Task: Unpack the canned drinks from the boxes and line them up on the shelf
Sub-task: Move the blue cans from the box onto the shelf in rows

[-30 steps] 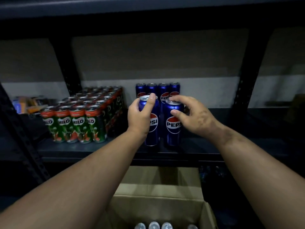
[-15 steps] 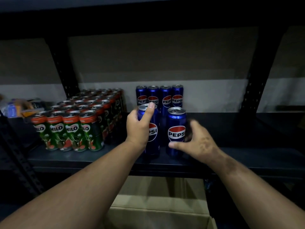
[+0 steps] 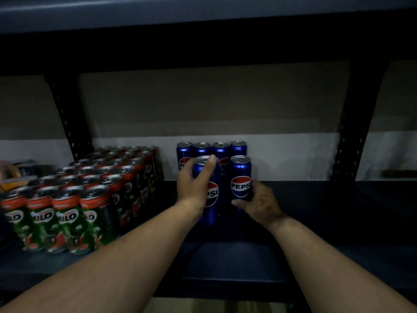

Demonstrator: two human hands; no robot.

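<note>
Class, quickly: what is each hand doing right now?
Left hand: grips the left front Pepsi can.
Right hand: holds the right front Pepsi can low down.

Dim, murky picture, soft blur throughout, wide-angle bending at the edges.

Two bare forearms in view, no sleeves showing anywhere up to the frame's bottom edge. Left hand (image 3: pixel 194 188) bare: no glove, ring, watch or band seen; short, unpainted nail on the one fingertip that shows clearly. Right hand (image 3: pixel 259 203) also bare, no glove or wristwear; dark smudgy marks across its back and wrist, lighting too dim to tell what they are. Nothing else of the person is in view.
</note>
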